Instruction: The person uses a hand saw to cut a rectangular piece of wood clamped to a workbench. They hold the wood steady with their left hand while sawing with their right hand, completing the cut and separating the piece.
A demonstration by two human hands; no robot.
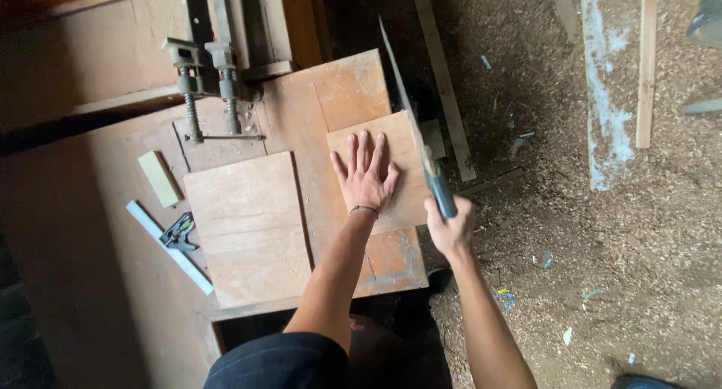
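My left hand (366, 175) lies flat, fingers spread, on a small wooden board (402, 144) that sits on a brown workbench (301, 110). My right hand (450, 227) grips the dark blue handle of a hand saw (410, 107). The saw's long blade runs along the board's right edge, pointing away from me. A thin dark band circles my left wrist.
A larger wooden panel (248, 227) lies to the left on the bench. Two metal clamps (207, 88) stand at the back. A combination square (171, 242) and a small pale block (159, 178) lie at the left. Sawdust covers the floor (602, 253), with wooden strips (645, 65) on it.
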